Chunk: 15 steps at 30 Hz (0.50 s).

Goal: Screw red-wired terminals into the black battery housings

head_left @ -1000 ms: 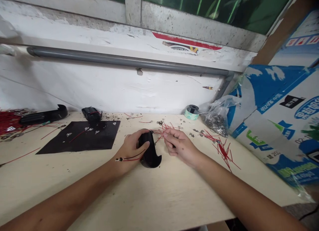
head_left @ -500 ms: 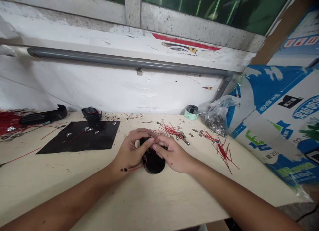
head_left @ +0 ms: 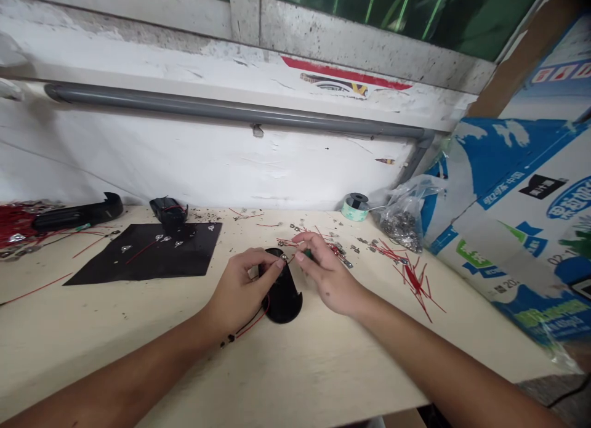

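Observation:
A black plastic casing (head_left: pixel 282 295), long with a rounded near end, lies on the table in front of me. My left hand (head_left: pixel 247 283) is closed on its far left part, thumb at a small metal tab (head_left: pixel 283 256) by the far end. From under this hand a thin red wire and a black wire (head_left: pixel 252 322) trail out, with small dark ends. My right hand (head_left: pixel 325 271) has come just right of the casing, fingers curled and thumb bent, at a short red wire (head_left: pixel 290 259) leading to the tab. Something small and green shows between its fingers, too small to name.
Red wires with metal tabs (head_left: pixel 413 280) lie scattered to the right, near a plastic bag of metal pieces (head_left: pixel 401 225) and a tape-like roll (head_left: pixel 355 207). A black sheet (head_left: pixel 170 255) and other black casings (head_left: pixel 78 214) are at left. A printed carton (head_left: pixel 508 231) stands at right.
My right hand has drawn back to the right from the casing, uncovering more of it and the red wire. My left hand stays on the casing.

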{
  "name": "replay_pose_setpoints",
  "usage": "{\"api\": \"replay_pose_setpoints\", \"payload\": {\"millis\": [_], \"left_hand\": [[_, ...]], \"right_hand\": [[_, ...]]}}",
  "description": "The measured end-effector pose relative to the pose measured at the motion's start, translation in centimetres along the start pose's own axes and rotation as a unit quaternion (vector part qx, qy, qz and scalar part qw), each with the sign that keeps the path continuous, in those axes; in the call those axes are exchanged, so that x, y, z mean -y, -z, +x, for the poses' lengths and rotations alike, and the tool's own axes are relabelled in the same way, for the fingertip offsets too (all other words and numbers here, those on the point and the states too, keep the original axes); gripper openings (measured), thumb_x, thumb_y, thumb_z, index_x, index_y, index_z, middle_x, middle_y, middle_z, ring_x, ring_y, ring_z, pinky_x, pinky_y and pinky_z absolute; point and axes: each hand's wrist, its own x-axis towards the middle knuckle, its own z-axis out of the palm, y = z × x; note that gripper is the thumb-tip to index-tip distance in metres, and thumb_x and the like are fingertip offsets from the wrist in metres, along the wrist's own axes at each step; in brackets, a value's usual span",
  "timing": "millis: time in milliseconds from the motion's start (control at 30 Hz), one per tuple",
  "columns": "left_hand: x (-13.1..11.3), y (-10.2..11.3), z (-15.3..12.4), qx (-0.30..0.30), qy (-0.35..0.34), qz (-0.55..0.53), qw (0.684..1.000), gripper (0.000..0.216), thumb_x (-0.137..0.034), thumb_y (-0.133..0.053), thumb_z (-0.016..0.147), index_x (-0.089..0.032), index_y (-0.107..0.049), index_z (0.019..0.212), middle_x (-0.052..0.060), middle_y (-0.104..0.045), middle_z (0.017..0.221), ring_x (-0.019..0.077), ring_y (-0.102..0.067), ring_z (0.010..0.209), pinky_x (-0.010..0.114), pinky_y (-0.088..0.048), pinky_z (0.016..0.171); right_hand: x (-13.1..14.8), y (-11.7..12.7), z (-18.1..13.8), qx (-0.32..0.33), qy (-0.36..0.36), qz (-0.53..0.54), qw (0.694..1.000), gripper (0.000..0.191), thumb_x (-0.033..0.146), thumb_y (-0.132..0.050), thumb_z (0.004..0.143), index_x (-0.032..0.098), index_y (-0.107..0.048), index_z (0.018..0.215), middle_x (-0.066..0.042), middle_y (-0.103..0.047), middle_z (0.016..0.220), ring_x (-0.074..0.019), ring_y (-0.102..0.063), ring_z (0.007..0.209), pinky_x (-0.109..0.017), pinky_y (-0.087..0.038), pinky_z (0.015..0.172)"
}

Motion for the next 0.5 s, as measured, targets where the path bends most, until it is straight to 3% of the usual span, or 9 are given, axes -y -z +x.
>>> {"api": "replay_pose_setpoints", "payload": {"millis": [100, 233, 333, 400, 500], "left_hand": [[-0.15, -0.07, -0.06, 0.010, 0.005, -0.002, 1.000, 0.024, -0.036, -0.063, 0.086, -0.017, -0.073, 0.075, 0.002, -0.065, 0.071, 0.0148, -0.055, 0.069, 0.027, -0.042, 0.066], [-0.09, -0.05, -0.13, 0.021, 0.028, -0.014, 0.999, 0.025, -0.037, -0.061, 0.088, -0.020, -0.074, 0.077, 0.001, -0.068, 0.076, 0.0148, -0.057, 0.071, 0.026, -0.042, 0.066], [0.12, -0.10, -0.08, 0.023, 0.033, -0.036, 0.999, 0.026, -0.038, -0.059, 0.088, -0.020, -0.074, 0.077, 0.001, -0.070, 0.077, 0.0148, -0.059, 0.072, 0.026, -0.043, 0.068], [0.28, -0.13, 0.01, 0.014, 0.036, -0.037, 0.999, 0.026, -0.039, -0.061, 0.087, -0.019, -0.073, 0.075, 0.001, -0.069, 0.075, 0.0150, -0.059, 0.072, 0.027, -0.044, 0.069], [0.41, -0.10, 0.12, 0.007, 0.040, -0.015, 0.999, 0.025, -0.039, -0.063, 0.085, -0.018, -0.072, 0.076, 0.002, -0.070, 0.075, 0.0161, -0.059, 0.073, 0.028, -0.044, 0.071]], "right_hand": [[0.04, -0.36, 0.34, -0.027, -0.013, 0.068, 0.997, 0.030, 0.043, -0.069, 0.084, 0.023, -0.057, 0.103, -0.003, -0.060, 0.093, -0.0179, -0.058, 0.091, -0.033, -0.046, 0.082], [-0.10, -0.32, 0.79, -0.014, -0.053, 0.140, 0.989, 0.029, 0.042, -0.077, 0.077, 0.019, -0.058, 0.082, 0.000, -0.061, 0.073, -0.0142, -0.058, 0.063, -0.029, -0.049, 0.059], [-0.14, -0.35, 0.68, -0.018, -0.077, 0.195, 0.978, 0.030, 0.045, -0.071, 0.082, 0.022, -0.055, 0.089, 0.005, -0.053, 0.065, -0.0114, -0.050, 0.046, -0.026, -0.046, 0.042], [-0.16, -0.45, 0.49, -0.027, -0.089, 0.201, 0.975, 0.030, 0.047, -0.067, 0.085, 0.024, -0.053, 0.097, 0.005, -0.051, 0.071, -0.0092, -0.045, 0.044, -0.024, -0.042, 0.036], [-0.22, -0.55, 0.28, -0.028, -0.067, 0.178, 0.981, 0.034, 0.043, -0.068, 0.085, 0.026, -0.053, 0.110, 0.002, -0.054, 0.091, -0.0083, -0.051, 0.053, -0.025, -0.047, 0.045]]}}
